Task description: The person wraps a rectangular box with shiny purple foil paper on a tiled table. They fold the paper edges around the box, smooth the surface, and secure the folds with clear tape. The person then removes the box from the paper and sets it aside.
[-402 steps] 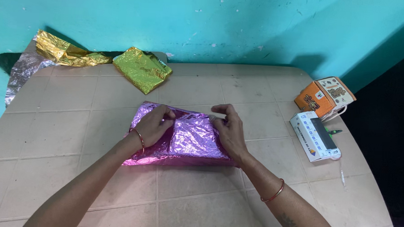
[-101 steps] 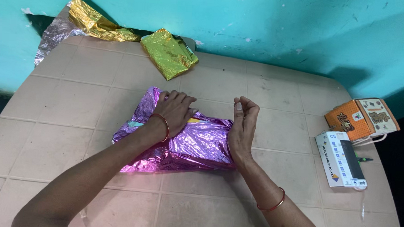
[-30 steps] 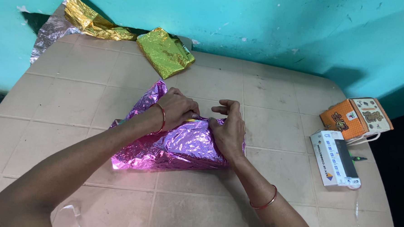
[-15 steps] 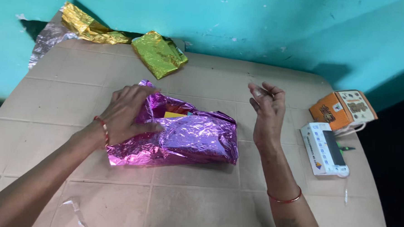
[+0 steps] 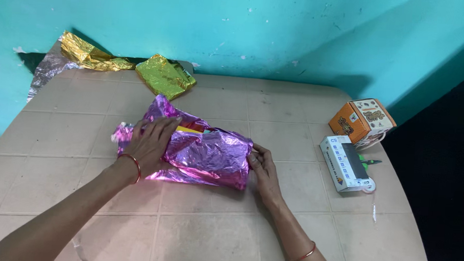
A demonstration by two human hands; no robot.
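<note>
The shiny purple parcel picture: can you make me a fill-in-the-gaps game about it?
1. The left hand lies on top of the ____ foil parcel.
2. The right hand touches the parcel's ____ end.
3. The orange box stands beside a ____ box.
4. The wall behind the table is ____.

Missing words: purple; right; white; turquoise

Under your left hand [image 5: 150, 142] and against your right hand [image 5: 264, 171], the purple foil wrapping [image 5: 210, 155] reads as thin metallised film: glossy, mirror-bright, heavily crinkled. The gold foil sheet [image 5: 89, 56], green-gold foil packet [image 5: 164, 76] and silver foil sheet [image 5: 44, 72] show the same shiny, creased finish. The beige table [image 5: 212, 223] looks like moulded plastic, matt, scuffed and grimy, with a tile-pattern relief. The orange box [image 5: 362, 120] and white box [image 5: 344, 162] appear to be smooth printed cardboard. The turquoise wall [image 5: 247, 27] is matt paint, chipped in spots.
</note>
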